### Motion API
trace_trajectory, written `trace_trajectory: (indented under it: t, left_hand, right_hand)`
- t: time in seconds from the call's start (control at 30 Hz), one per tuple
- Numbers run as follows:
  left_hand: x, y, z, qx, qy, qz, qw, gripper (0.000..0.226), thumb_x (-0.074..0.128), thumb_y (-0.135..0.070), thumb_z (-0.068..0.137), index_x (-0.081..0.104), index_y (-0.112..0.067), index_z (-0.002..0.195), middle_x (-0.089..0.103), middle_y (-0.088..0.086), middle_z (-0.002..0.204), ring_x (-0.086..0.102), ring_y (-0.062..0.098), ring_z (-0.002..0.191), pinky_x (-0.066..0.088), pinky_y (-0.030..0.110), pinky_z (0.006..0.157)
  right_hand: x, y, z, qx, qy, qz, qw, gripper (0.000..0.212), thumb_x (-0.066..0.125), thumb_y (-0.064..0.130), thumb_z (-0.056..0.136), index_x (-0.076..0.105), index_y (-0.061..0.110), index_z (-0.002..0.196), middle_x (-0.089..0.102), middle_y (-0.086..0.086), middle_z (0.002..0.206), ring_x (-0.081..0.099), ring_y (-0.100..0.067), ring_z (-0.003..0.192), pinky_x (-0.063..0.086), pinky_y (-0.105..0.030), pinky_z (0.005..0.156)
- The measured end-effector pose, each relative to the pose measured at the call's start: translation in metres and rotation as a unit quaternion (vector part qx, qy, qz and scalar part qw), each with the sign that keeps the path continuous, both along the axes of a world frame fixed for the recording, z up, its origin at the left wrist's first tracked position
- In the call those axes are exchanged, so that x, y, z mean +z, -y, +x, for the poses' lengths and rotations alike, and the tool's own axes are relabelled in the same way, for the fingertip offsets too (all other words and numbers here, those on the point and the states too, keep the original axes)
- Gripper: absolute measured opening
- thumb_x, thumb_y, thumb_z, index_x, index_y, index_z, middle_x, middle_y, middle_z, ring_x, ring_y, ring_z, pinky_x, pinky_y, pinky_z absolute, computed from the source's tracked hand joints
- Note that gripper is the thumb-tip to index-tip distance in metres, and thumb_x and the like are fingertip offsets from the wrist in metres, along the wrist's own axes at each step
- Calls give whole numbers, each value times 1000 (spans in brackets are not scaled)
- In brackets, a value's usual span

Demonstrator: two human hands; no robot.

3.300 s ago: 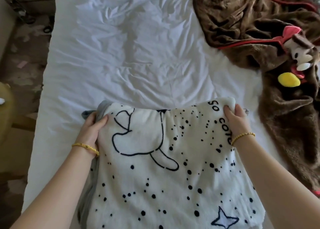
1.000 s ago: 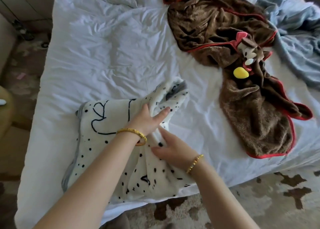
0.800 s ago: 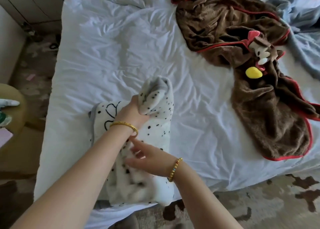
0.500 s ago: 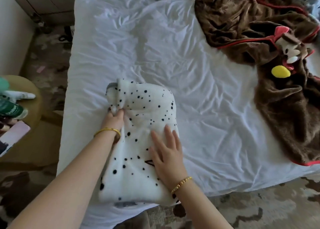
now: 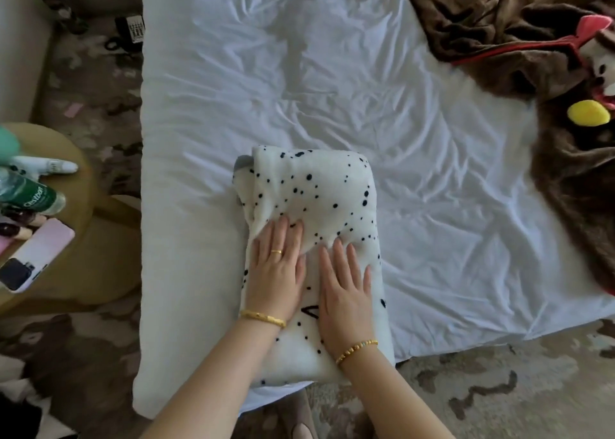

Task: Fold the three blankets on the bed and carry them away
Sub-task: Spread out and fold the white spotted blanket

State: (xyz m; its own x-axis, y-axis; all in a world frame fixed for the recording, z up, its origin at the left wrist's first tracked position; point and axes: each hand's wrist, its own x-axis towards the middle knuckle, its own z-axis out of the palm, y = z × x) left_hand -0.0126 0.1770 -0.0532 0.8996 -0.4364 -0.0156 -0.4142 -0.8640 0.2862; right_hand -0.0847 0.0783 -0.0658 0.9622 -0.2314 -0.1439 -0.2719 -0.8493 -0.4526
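White fleece dotted black, the folded blanket [image 5: 312,239] lies at the near edge of the bed [image 5: 332,82], where I press it flat with my left hand [image 5: 276,272] and right hand [image 5: 346,289], each grip released, the brown blanket [image 5: 549,49] seemingly next for folding.

- White blanket [image 5: 312,205]: fleecy, scattered black dots, part of a black outline drawing showing near the wrists; grey backing peeks out at its far left corner. Folded into a thick oblong packet, lying flat near the bed's [image 5: 206,106] near edge, long axis running away from the viewer.
- Brown blanket [image 5: 519,39]: plush, red trim, unfolded and rumpled at the bed's far right; sewn-on cartoon figure with a yellow pom-pom.
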Motion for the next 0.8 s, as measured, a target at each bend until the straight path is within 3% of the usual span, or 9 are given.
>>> trace_trajectory:
  t: [0.07, 0.1, 0.23, 0.37, 0.43, 0.53, 0.63, 0.73, 0.8]
  left_hand:
    - [-18, -12, 1, 17, -19, 25, 999, 49, 37, -26, 92, 45, -8, 136, 42, 19, 142, 42, 39, 129, 39, 53, 102]
    - [-24, -16, 4, 23, -28, 28, 999, 49, 35, -28, 93, 43, -10, 138, 39, 19, 144, 40, 38, 131, 37, 52, 103]
    - [-29, -9, 12, 39, -81, 87, 992, 52, 25, -34, 97, 21, -22, 148, 15, 8, 156, 17, 25, 143, 18, 46, 113]
    - [-7, -5, 2, 113, -164, 109, 974, 51, 19, -33, 100, 7, -24, 149, -1, -1, 158, 0, 21, 145, 2, 48, 115]
    - [3, -2, -19, 131, -165, 83, 974, 52, 21, -33, 99, 16, -17, 148, 8, 7, 158, 7, 26, 145, 9, 48, 116]
    - [3, 5, -52, 65, -97, 63, 991, 53, 31, -33, 92, 44, -10, 138, 39, 15, 146, 38, 35, 134, 36, 53, 104]
    - [-19, -4, -51, 65, -106, 64, 990, 57, 31, -36, 88, 40, -14, 140, 37, 16, 146, 37, 40, 133, 35, 62, 100]
    - [-43, -12, -38, 94, -92, 44, 990, 59, 29, -36, 88, 34, -16, 143, 30, 18, 150, 31, 39, 136, 31, 62, 102]
    - [-44, -10, -33, 119, -90, 11, 989, 57, 24, -33, 90, 30, -17, 145, 27, 16, 151, 27, 36, 139, 26, 61, 106]
  right_hand:
    - [-5, 6, -8, 4, 12, -19, 1000, 51, 38, 21, 92, 36, 17, 142, 28, -3, 151, 15, -22, 142, 29, -57, 107]
    - [-9, 9, -13, 3, 10, -27, 1000, 50, 34, 26, 93, 36, 20, 143, 27, -2, 152, 13, -21, 143, 25, -56, 109]
    - [-29, 21, -20, -37, -42, -25, 998, 50, 18, 40, 98, -6, 41, 142, -19, 12, 152, -22, -18, 142, -2, -49, 116]
    - [-18, 24, -26, -134, -34, 42, 990, 51, 20, 32, 100, -5, 38, 144, -10, 10, 155, -10, -15, 145, 2, -42, 119]
    - [-11, 14, -30, -179, -28, 43, 982, 52, 23, 25, 101, 3, 28, 148, 2, 1, 158, 0, -20, 146, 7, -44, 119]
    - [-11, 0, -30, -176, -16, 49, 983, 54, 27, 26, 100, -3, 25, 145, 2, -6, 157, 3, -25, 146, 12, -45, 118]
    - [-23, 4, -27, -153, -24, 30, 988, 52, 12, 38, 96, -11, 27, 142, -3, -8, 157, 3, -27, 145, 12, -43, 118]
    - [-35, 12, -25, -125, -26, 13, 992, 54, 8, 39, 93, -8, 25, 142, 3, -13, 156, 9, -29, 144, 16, -45, 117]
    - [-38, 17, -23, -113, -26, 14, 993, 52, 7, 39, 93, -11, 29, 141, 0, -9, 157, 6, -26, 145, 11, -42, 118]
